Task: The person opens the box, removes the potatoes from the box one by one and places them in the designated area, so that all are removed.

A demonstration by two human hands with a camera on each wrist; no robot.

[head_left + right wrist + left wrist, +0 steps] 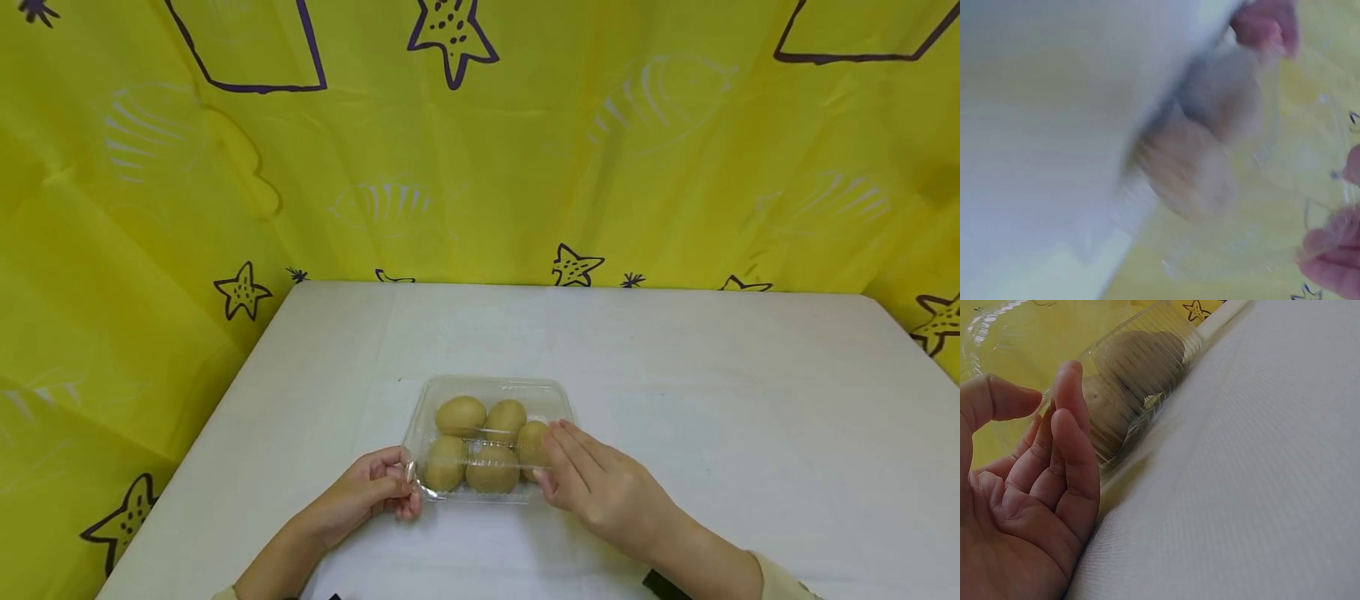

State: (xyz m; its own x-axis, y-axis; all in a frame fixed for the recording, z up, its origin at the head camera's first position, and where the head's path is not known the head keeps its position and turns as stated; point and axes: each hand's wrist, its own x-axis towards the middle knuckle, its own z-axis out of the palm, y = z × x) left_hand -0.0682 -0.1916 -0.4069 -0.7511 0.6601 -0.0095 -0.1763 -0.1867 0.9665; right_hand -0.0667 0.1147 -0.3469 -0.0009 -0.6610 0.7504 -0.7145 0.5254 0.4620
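A clear plastic clamshell box (491, 382) lies on the table with several tan, oval, potato-like pieces (492, 468) in it. In the wrist views its clear lid (1241, 237) stands out beyond the pieces. My left hand (375, 487) is at the box's front left corner, thumb and fingertips pinching the plastic edge; its palm shows in the left wrist view. At the right side, my right hand (607, 492) pinches the lid's edge between thumb and fingers, partly covering the rightmost piece. The right wrist view is blurred.
The table (720, 392) has a white cloth cover. A yellow curtain (495, 150) with starfish and fish drawings hangs behind it and along the sides. A small dark object (663, 586) shows at the front edge, beside the right forearm.
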